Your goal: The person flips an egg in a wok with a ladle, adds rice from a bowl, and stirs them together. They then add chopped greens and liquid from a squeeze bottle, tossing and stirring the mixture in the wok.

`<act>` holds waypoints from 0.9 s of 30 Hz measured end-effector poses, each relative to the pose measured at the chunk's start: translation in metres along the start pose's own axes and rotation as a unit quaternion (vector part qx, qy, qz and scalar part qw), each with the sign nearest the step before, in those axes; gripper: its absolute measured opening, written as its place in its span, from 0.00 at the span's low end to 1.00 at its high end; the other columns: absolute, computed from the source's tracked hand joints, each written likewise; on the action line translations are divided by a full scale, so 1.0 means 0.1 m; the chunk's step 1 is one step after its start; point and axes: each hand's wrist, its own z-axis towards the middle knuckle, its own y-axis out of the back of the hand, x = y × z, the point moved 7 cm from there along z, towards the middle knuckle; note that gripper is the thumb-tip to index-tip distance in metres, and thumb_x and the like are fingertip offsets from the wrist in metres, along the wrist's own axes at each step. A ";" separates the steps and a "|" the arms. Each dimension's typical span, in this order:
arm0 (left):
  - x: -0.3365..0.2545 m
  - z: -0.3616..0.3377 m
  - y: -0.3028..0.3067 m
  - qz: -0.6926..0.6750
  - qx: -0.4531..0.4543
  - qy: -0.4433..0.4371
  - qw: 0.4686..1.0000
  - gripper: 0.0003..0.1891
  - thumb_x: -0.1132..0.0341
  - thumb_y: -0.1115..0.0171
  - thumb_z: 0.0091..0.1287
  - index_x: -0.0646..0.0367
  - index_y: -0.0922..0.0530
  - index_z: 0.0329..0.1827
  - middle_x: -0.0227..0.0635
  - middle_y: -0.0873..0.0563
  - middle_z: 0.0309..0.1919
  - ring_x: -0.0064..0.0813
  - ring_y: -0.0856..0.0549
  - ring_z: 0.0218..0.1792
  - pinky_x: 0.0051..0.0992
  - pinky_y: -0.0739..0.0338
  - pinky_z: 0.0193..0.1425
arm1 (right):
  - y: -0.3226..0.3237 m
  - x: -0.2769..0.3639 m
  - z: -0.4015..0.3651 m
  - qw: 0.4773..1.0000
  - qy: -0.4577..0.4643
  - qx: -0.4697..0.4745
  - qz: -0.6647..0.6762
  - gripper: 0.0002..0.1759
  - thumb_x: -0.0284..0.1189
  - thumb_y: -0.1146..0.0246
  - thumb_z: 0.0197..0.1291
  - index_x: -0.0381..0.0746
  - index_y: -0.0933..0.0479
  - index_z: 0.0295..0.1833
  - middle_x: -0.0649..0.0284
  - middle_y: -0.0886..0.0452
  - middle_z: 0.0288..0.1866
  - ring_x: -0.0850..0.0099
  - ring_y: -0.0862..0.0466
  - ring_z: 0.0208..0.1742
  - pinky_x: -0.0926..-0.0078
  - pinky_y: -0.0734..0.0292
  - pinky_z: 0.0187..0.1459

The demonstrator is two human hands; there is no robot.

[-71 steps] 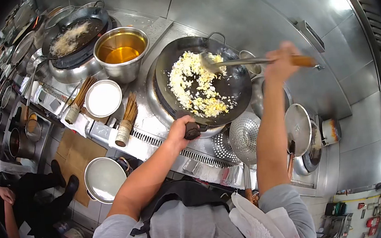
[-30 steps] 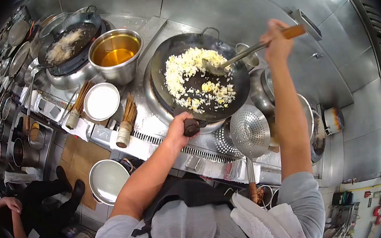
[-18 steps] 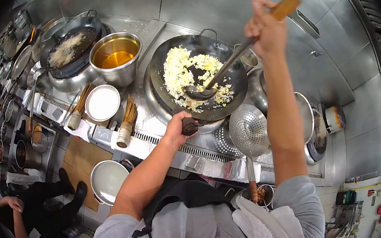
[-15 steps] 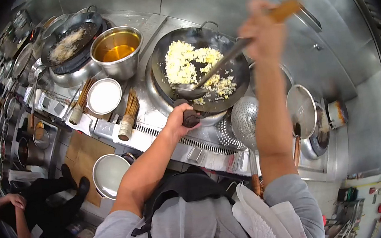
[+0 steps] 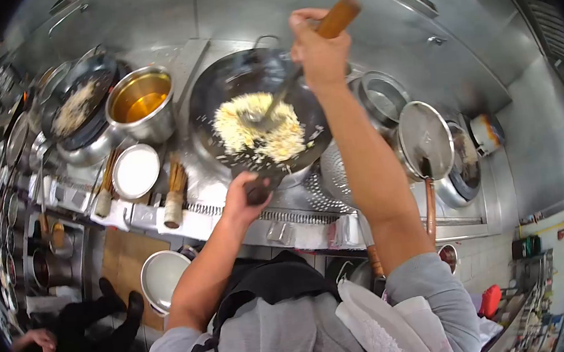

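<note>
Wok point(image 5: 218, 90) sits upper centre of the frame on the range, with rice point(image 5: 271, 136) heaped toward its near rim. The left hand point(image 5: 242, 199) is wrapped tight round the wok's stub handle point(image 5: 258, 191), fingers fully closed. The right hand point(image 5: 316, 42), raised above the far rim, is clenched on the wooden end of a ladle point(image 5: 337, 17), whose bowl is dug into the rice.

Risks, as I judge them: with the rice so near the front lip, a hard push of the ladle could send grains over onto the range. The bare forearm crosses hot metal. A slip of the left grip would tip the load forward.

At the upper left, a second wok point(image 5: 75, 108) holds pale frying bits. Beside it a steel pot point(image 5: 140, 105) holds amber oil. Below it a round bowl point(image 5: 135, 171) shows white, contents unclear. A steel bowl point(image 5: 162, 278) lower down looks bare. Right of the arm stand a strainer point(image 5: 333, 170), a steel pot point(image 5: 380, 97) whose contents I cannot tell, and a lid point(image 5: 423, 140).
</note>
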 end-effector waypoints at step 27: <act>0.30 -0.30 0.49 0.011 0.081 0.031 0.996 0.18 0.66 0.38 0.54 0.58 0.24 0.49 0.37 0.17 0.35 0.35 0.17 0.38 0.37 0.21 0.46 | 0.02 0.44 0.19 0.996 0.091 0.004 0.018 0.11 0.25 0.32 0.61 0.34 0.26 0.45 0.69 0.32 0.15 0.79 0.35 0.12 0.75 0.36 0.17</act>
